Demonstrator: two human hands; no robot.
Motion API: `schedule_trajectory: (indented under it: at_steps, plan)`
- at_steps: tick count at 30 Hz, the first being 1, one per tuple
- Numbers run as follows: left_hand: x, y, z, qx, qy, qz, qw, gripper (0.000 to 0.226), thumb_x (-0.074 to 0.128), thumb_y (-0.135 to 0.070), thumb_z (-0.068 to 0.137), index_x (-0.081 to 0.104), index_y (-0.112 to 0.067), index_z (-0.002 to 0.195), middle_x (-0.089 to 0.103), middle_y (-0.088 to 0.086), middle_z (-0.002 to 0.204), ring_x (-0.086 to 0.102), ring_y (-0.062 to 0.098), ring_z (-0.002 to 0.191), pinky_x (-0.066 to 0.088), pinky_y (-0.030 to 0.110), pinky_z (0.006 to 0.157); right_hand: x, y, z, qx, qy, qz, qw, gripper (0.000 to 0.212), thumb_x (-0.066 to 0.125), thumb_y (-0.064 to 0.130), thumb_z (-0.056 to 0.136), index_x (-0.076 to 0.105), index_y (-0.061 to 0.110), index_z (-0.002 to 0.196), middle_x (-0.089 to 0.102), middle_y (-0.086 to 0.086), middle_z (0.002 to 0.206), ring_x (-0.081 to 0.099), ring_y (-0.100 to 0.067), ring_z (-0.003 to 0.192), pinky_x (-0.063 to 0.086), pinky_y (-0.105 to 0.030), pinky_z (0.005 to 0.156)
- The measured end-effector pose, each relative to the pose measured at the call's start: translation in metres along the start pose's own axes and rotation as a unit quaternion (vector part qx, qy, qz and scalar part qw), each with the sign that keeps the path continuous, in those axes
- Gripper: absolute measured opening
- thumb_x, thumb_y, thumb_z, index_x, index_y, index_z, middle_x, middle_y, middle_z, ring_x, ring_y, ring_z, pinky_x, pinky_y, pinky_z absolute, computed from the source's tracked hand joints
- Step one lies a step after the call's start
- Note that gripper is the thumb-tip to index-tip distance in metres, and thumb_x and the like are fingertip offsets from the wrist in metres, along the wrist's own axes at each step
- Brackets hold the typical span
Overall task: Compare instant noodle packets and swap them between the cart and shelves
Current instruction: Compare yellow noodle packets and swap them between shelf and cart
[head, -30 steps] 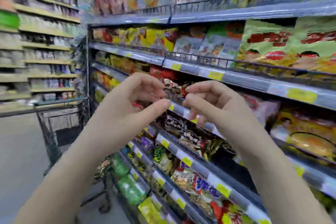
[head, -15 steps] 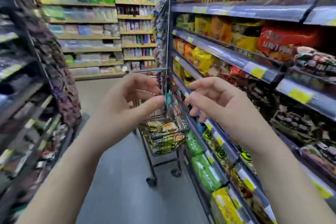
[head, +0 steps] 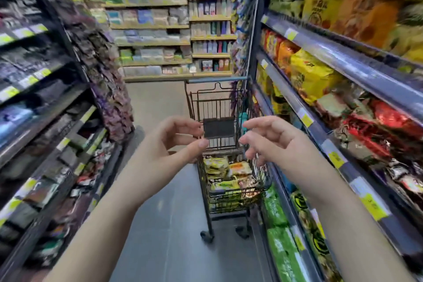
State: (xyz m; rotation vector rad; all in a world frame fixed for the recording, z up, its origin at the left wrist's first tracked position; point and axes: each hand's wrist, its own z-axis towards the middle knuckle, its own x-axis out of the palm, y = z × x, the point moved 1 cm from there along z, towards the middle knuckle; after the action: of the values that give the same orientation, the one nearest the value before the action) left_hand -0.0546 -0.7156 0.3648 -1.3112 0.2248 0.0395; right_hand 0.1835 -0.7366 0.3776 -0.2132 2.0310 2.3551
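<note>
Running along the right edge of the aisle floor, the noodle shelves [head: 357,68] carry rows of yellow, orange, red and green instant noodle packets [head: 309,73] behind rails fitted with yellow price tags [head: 305,119]. The opposite shelving [head: 39,107], along the left edge of the floor, holds dark packets; their detail is blurred. The end shelving [head: 155,27] closes the far end of the aisle and holds pale boxed and bottled goods. The grey floor [head: 160,236] runs between the two sides.

The wire shopping cart [head: 261,181] stands on the floor just beside the noodle shelves. Its blue handle bar [head: 217,79] sits at the top of the frame. The cart packets [head: 219,167], yellow and orange, lie piled in the basket.

The left hand [head: 164,151] and the right hand [head: 279,144] are raised in front of the cart, apart from each other and clear of the wire. The left grip is narrow, thumb tip near the curved fingers, and holds nothing. The right grip is wider, fingers loosely curved and spread, and is likewise empty.
</note>
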Motion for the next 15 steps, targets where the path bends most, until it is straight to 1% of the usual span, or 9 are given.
schedule_trajectory:
  at_steps: [1, 3, 5, 8, 12, 14, 15]
  plan:
    - [0.001, 0.006, 0.012, -0.005, 0.0, -0.003, 1.0, 0.036, 0.077, -0.032, 0.078, 0.067, -0.02, 0.111, 0.074, 0.001, 0.111, 0.072, 0.019, 0.098, 0.062, 0.033, 0.079, -0.002, -0.005, 0.014, 0.006, 0.002, 0.0, 1.0, 0.038, 0.072, 0.041, 0.081, 0.071, 0.022, 0.113, 0.076, -0.007, 0.102, 0.072, -0.017, 0.083, 0.058, -0.034, 0.073]
    - [0.002, 0.02, 0.038, -0.015, 0.001, -0.014, 1.0, 0.037, 0.077, -0.03, 0.078, 0.067, -0.019, 0.112, 0.074, 0.002, 0.112, 0.072, 0.02, 0.1, 0.063, 0.034, 0.08, -0.004, -0.016, 0.043, 0.014, 0.006, -0.003, 1.0, 0.031, 0.073, 0.036, 0.086, 0.071, 0.022, 0.114, 0.077, -0.006, 0.101, 0.073, -0.016, 0.083, 0.059, -0.033, 0.073]
    - [0.0, 0.034, 0.067, -0.021, 0.004, -0.022, 1.0, 0.038, 0.076, -0.029, 0.079, 0.066, -0.018, 0.114, 0.074, 0.001, 0.112, 0.072, 0.021, 0.099, 0.063, 0.035, 0.08, -0.005, -0.025, 0.074, 0.022, 0.004, -0.009, 1.0, 0.023, 0.072, 0.026, 0.093, 0.07, 0.021, 0.115, 0.077, -0.003, 0.099, 0.074, -0.014, 0.082, 0.06, -0.029, 0.071]
    - [-0.008, 0.057, 0.114, -0.024, 0.015, -0.036, 0.999, 0.038, 0.076, -0.029, 0.08, 0.066, -0.017, 0.115, 0.075, -0.001, 0.113, 0.072, 0.021, 0.1, 0.063, 0.033, 0.08, -0.002, -0.04, 0.12, 0.028, -0.002, -0.013, 1.0, 0.021, 0.069, 0.021, 0.095, 0.07, 0.018, 0.116, 0.078, -0.002, 0.096, 0.072, -0.012, 0.078, 0.058, -0.024, 0.067]
    - [-0.028, 0.092, 0.182, -0.032, 0.045, -0.042, 0.998, 0.04, 0.076, -0.03, 0.081, 0.065, -0.018, 0.117, 0.074, -0.001, 0.115, 0.072, 0.019, 0.102, 0.062, 0.046, 0.089, 0.01, -0.056, 0.19, 0.035, -0.015, -0.024, 0.999, 0.019, 0.069, 0.02, 0.096, 0.07, 0.019, 0.116, 0.078, 0.0, 0.095, 0.072, -0.011, 0.08, 0.06, -0.027, 0.071]
    - [-0.041, 0.108, 0.219, -0.043, 0.06, -0.044, 0.996, 0.039, 0.077, -0.031, 0.081, 0.065, -0.017, 0.116, 0.074, -0.002, 0.116, 0.072, 0.018, 0.103, 0.061, 0.048, 0.09, 0.018, -0.062, 0.229, 0.044, -0.014, -0.026, 0.999, 0.02, 0.068, 0.019, 0.097, 0.07, 0.018, 0.117, 0.078, 0.0, 0.096, 0.072, -0.011, 0.08, 0.06, -0.027, 0.071]
    - [-0.047, 0.115, 0.238, -0.047, 0.067, -0.047, 0.996, 0.039, 0.076, -0.031, 0.081, 0.065, -0.017, 0.116, 0.073, -0.001, 0.116, 0.072, 0.019, 0.103, 0.061, 0.047, 0.09, 0.022, -0.065, 0.246, 0.05, -0.014, -0.027, 0.998, 0.02, 0.068, 0.018, 0.097, 0.069, 0.018, 0.117, 0.078, 0.0, 0.096, 0.072, -0.011, 0.079, 0.059, -0.026, 0.07]
